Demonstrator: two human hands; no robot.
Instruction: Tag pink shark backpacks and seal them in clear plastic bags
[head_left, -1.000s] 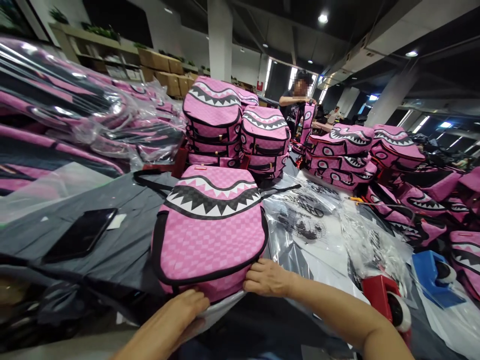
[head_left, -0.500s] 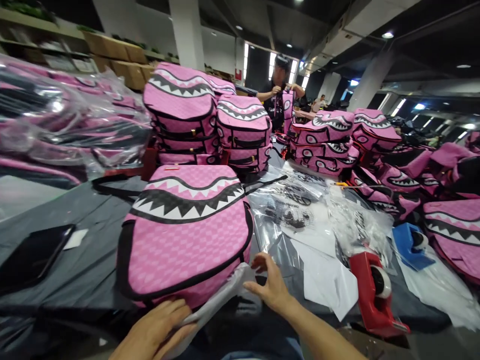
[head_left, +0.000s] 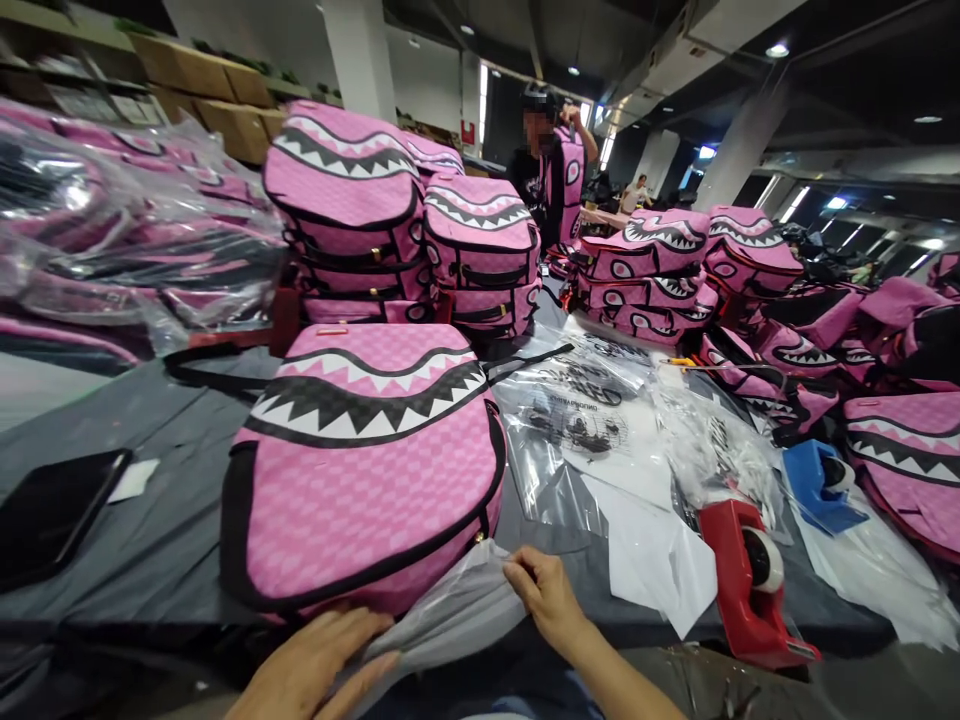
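A pink backpack (head_left: pixel 375 510) with a black-and-white shark-teeth print lies face up in front of me on the dark-covered table. At its near end, a translucent whitish plastic sheet (head_left: pixel 457 605), perhaps a bag, stretches between my hands. My right hand (head_left: pixel 551 600) pinches the sheet's right corner between thumb and fingers, just off the backpack's lower right. With its fingers against the backpack's near edge, my left hand (head_left: pixel 315 660) has the sheet's left end between thumb and fingers. Part of that grip is hidden.
Right of the backpack lie printed clear plastic bags (head_left: pixel 585 430), white paper (head_left: pixel 660 570), a red tape dispenser (head_left: pixel 750 585) and a blue one (head_left: pixel 821 485). A black tablet-like object (head_left: pixel 60 515) lies left. Stacked pink backpacks (head_left: pixel 345 200) stand behind; a person (head_left: pixel 536 150) holds another.
My right hand has closed on the sheet's corner and moved slightly down and right, spreading the sheet wider. My left hand stays near the backpack's edge. The person behind has lifted a backpack.
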